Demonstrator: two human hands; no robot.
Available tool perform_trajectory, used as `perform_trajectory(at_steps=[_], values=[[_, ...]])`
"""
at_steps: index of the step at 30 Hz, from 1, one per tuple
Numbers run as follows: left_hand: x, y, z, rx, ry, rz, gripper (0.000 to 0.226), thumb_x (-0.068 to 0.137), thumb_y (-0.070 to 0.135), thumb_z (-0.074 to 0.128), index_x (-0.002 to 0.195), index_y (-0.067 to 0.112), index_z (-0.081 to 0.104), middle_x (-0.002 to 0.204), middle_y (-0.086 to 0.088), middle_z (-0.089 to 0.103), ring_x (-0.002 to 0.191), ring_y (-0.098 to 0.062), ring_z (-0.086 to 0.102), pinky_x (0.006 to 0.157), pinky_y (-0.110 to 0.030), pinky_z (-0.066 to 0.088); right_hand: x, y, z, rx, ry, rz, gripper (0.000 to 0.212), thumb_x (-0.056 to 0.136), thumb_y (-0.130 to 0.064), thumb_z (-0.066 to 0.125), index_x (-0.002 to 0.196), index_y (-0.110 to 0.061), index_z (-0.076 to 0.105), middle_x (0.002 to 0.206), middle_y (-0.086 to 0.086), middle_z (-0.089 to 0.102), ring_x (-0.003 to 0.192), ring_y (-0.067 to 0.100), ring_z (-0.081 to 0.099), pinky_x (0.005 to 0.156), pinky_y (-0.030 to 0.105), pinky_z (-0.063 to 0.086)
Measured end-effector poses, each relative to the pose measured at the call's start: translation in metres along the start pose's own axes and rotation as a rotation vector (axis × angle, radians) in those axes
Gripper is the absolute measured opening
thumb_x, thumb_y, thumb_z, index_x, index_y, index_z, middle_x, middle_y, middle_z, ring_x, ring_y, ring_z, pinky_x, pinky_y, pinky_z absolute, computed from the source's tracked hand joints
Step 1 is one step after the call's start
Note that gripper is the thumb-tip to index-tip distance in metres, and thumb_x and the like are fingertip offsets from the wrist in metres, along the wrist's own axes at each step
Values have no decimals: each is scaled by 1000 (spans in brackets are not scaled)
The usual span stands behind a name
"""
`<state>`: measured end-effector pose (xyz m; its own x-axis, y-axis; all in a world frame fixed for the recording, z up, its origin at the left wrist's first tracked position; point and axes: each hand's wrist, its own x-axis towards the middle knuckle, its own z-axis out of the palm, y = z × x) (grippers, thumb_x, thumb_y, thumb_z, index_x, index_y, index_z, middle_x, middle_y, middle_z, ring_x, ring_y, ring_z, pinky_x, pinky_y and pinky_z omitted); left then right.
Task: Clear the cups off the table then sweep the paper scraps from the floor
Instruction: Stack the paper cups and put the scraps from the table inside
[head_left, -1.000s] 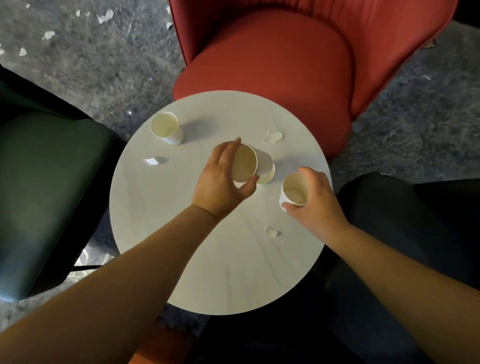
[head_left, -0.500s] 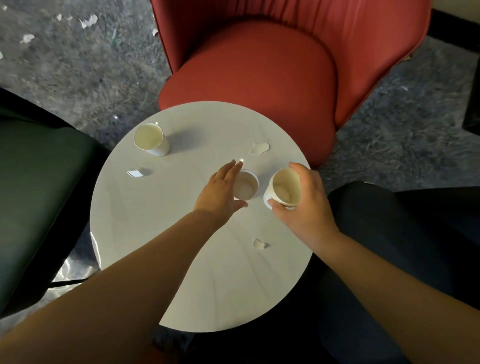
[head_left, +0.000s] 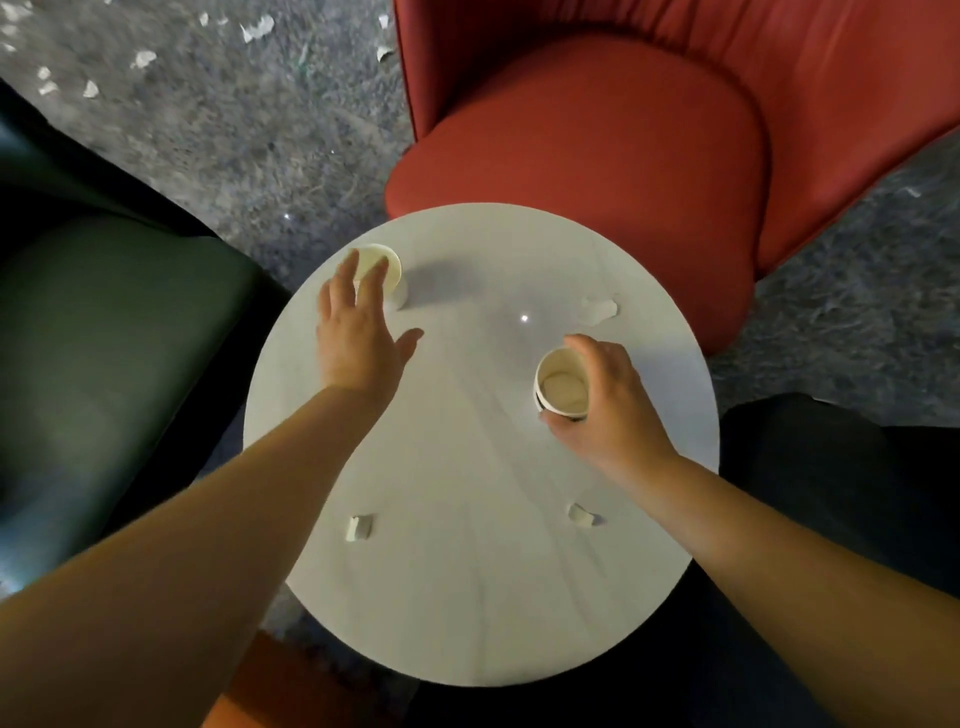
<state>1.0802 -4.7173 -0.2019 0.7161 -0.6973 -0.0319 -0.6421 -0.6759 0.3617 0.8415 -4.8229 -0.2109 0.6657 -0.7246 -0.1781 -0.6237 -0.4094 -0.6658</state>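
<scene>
Paper cup, right: my right hand (head_left: 615, 410) has its fingers (head_left: 582, 345) curled round the stacked cups (head_left: 562, 387), above the desk (head_left: 467, 545).
Left hand (head_left: 358, 332): I see its fingers spread straight, over the far cup (head_left: 387, 273); I cannot tell if they touch.
Scraps: three on the desk, more on the floor (head_left: 234, 130).
Around: red chair (head_left: 597, 130).

On the round bench (head_left: 467, 571), the right hand (head_left: 610, 410) grips a stacked cup (head_left: 562, 387); the left hand (head_left: 358, 332), fingers spread, reaches over another cup (head_left: 387, 270).
</scene>
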Motion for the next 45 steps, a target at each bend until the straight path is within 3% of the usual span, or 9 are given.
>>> perform_trajectory(at_steps=[6, 12, 16, 21, 23, 28, 35, 41, 45], values=[[52, -19, 8, 37, -131, -91, 91, 82, 32, 77, 153, 23, 22, 163, -6, 7, 147, -31, 12, 119, -45, 17, 0, 15, 14, -111, -58, 36, 84, 68, -31, 82, 138, -32, 35, 125, 0, 39, 102, 22, 53, 73, 23, 40], [52, -21, 19, -40, -213, -43, 70, 83, 20, 76, 144, 14, 42, 153, -6, 30, 136, -29, 36, 110, -39, 34, -3, 17, 13, -32, 5, 41, 83, 68, -28, 83, 137, -27, 37, 124, 1, 45, 108, 16, 49, 79, 24, 46], [18, -1, 27, -120, -247, 110, 66, 77, 12, 78, 138, 8, 51, 144, -11, 41, 126, -32, 47, 105, -36, 39, -3, 10, 7, 68, 74, 37, 84, 67, -27, 82, 138, -25, 37, 122, 0, 47, 109, 7, 45, 82, 23, 45], [-27, 28, 41, -101, -310, 235, 75, 74, 19, 79, 142, 17, 46, 140, -3, 46, 119, -30, 50, 94, -42, 46, -7, -1, -3, 124, 127, 16, 87, 66, -34, 82, 139, -31, 35, 117, -12, 40, 100, -12, 36, 75, 3, 36], [-40, 37, 45, -59, -330, 279, 77, 76, 23, 78, 144, 21, 43, 141, 1, 46, 120, -27, 49, 91, -39, 47, -12, -7, -8, 113, 147, 0, 87, 67, -36, 82, 139, -32, 33, 115, -12, 41, 100, -10, 39, 75, 1, 37], [-56, 45, 51, -32, -359, 280, 79, 81, 30, 76, 148, 25, 34, 144, 5, 44, 125, -21, 45, 97, -34, 43, -27, -21, -25, -15, 218, -42, 88, 65, -43, 76, 141, -29, 34, 116, -3, 47, 100, 6, 49, 67, 22, 48], [-62, 51, 53, 5, -340, 297, 89, 77, 36, 79, 150, 24, 29, 142, 2, 44, 128, -23, 40, 101, -37, 41, -29, -42, -35, 41, 230, -98, 94, 65, -42, 79, 144, -30, 30, 123, -7, 45, 110, -1, 43, 74, 13, 45], [-69, 38, 50, -72, -398, 254, 105, 78, 36, 80, 156, 24, 11, 151, 0, 32, 136, -22, 31, 108, -38, 35, -18, -41, -18, 13, 108, -85, 95, 65, -40, 83, 144, -28, 31, 127, -1, 46, 112, 10, 48, 75, 13, 42], [-79, 5, 34, -149, -280, 84, 91, 79, 20, 79, 153, 19, 26, 147, -5, 38, 131, -26, 36, 107, -37, 34, -12, -36, -5, 24, 45, -57, 92, 68, -41, 79, 143, -35, 27, 124, -4, 45, 107, 10, 50, 66, 11, 39]])
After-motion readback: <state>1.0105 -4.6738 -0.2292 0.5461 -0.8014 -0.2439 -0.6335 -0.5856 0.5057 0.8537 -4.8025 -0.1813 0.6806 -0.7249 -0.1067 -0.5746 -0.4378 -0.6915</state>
